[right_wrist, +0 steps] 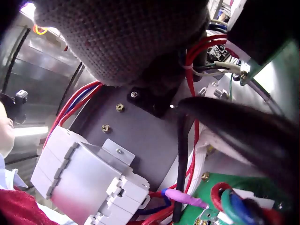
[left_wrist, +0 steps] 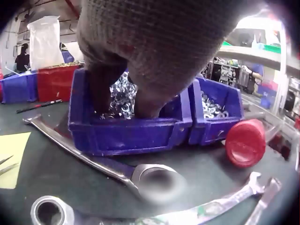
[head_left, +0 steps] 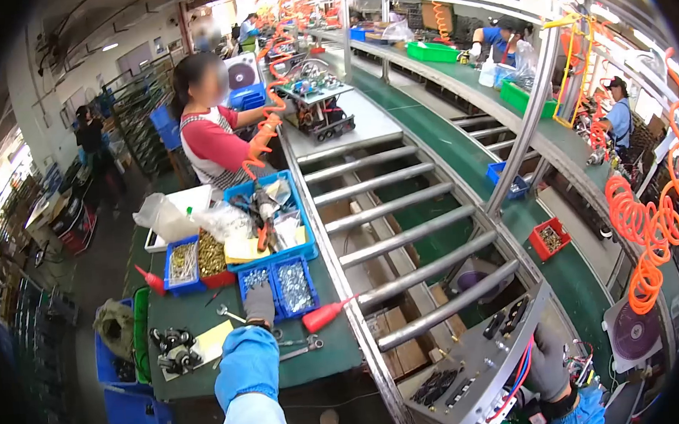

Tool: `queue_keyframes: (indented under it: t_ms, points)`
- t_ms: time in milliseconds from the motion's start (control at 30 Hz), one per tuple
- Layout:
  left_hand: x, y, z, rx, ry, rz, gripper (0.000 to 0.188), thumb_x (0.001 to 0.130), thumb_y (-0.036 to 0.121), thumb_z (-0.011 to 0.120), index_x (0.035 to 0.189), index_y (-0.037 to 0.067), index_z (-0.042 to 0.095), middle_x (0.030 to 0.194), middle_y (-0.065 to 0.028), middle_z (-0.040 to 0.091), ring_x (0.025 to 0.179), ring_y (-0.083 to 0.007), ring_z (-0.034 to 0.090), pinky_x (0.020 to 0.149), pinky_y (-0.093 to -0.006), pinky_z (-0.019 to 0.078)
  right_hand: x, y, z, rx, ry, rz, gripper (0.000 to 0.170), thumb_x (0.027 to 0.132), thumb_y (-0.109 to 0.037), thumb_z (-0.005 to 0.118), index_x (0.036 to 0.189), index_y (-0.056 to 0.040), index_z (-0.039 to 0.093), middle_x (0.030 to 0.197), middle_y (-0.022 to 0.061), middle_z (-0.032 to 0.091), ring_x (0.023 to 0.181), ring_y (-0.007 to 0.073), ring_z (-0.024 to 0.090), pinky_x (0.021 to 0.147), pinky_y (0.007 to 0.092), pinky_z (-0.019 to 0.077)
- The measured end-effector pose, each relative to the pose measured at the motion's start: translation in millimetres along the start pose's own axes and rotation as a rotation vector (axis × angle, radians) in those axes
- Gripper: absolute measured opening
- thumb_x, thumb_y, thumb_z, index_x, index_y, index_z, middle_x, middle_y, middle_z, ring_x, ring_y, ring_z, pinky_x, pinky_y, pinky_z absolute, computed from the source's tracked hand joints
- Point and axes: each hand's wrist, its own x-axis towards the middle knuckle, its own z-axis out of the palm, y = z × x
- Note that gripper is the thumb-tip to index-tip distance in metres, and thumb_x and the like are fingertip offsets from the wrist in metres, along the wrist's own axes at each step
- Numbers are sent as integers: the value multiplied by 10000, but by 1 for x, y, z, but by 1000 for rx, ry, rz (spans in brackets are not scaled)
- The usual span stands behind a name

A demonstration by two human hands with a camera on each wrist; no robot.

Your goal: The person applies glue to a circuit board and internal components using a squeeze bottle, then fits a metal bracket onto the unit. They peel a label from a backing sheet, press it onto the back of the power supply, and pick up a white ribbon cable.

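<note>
My gloved left hand [head_left: 259, 303] reaches into a small blue bin [left_wrist: 126, 139] of shiny metal fasteners [left_wrist: 123, 96]. In the left wrist view its thumb and fingers point down into the bin, spread apart, with fasteners showing between them; the fingertips are hidden. My gloved right hand [head_left: 552, 362] holds the side of a tilted grey metal chassis [head_left: 476, 364] at the front right. Inside the chassis, the right wrist view shows a white block module [right_wrist: 89, 176], red wires [right_wrist: 193, 75] and a green circuit board [right_wrist: 234, 187]. The glove overlaps a black part on the panel there.
Wrenches [left_wrist: 84, 154], a red-capped bottle [head_left: 323, 315] and black casters [head_left: 174, 349] lie around the bins on the green table. A larger blue crate [head_left: 311, 249] holds a power tool. Metal rollers [head_left: 415, 274] run alongside; a person [head_left: 216, 142] works beyond.
</note>
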Motion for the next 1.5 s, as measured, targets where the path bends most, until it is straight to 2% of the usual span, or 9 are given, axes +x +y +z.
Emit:
queue_keyframes:
  t_ms: [233,433,500,567,767,800,900,1167,1500]
  points:
    - [7,-11,-2,-77,61,3,168,914,108,568,1008,70,702,949,-187,722,890,-359,720,747,-451,581,1,7,-1,-27,-5,-17,317,966,-237,613,969,79,647,784,155,678,726,152,614,662,326,494]
    - [-12,-16,-31,-1548,158,-526,205,830,43,592,975,-40,712,786,-176,709,811,-256,737,667,-337,569,1,6,1,36,-1,-13,287,979,-212,570,993,66,641,789,120,661,741,137,592,672,312,485]
    - [-38,-21,-63,-403,381,158,171,873,200,656,881,34,698,788,-182,698,765,-353,701,690,-397,574,-2,10,5,145,-1,54,286,989,-213,550,1029,57,636,826,89,658,776,128,588,690,302,484]
    - [-42,-9,-44,-820,340,133,108,878,45,626,936,-10,698,795,-65,695,705,-136,662,588,-270,530,-2,1,6,203,-37,43,285,999,-212,537,1073,49,624,877,60,649,808,120,580,708,290,483]
    - [-135,96,-209,-1345,-183,446,361,820,-17,725,1165,19,626,918,-40,627,812,-100,636,680,-250,550,-5,-18,5,341,-72,40,311,1016,-140,493,1234,61,589,1013,53,647,919,110,582,793,267,484]
    - [-154,116,-247,-1187,155,753,243,881,-85,583,1084,9,678,853,-49,659,772,-95,621,621,-225,509,-4,-13,1,284,-95,6,320,1011,-135,495,1243,65,587,1020,54,648,914,110,584,790,266,485]
    - [-170,172,-280,-1996,-635,353,271,943,141,572,1129,-41,642,922,-74,694,768,-100,644,590,-213,482,-7,-31,-14,276,-161,83,286,978,-97,517,1176,88,607,980,48,657,853,96,591,756,251,482]
    - [-226,253,-370,-1915,-830,617,303,867,103,662,1122,-60,645,880,-77,692,744,-103,641,604,-242,501,-31,-89,-42,269,-61,-187,212,983,-119,543,985,67,644,850,24,634,773,76,543,705,240,439]
    - [-279,287,-390,-1368,94,830,176,839,133,684,977,23,665,837,-131,668,745,-238,662,696,-354,531,-49,-109,-44,662,-279,-51,355,1021,-272,492,1117,41,629,1009,103,681,920,175,661,868,326,504]
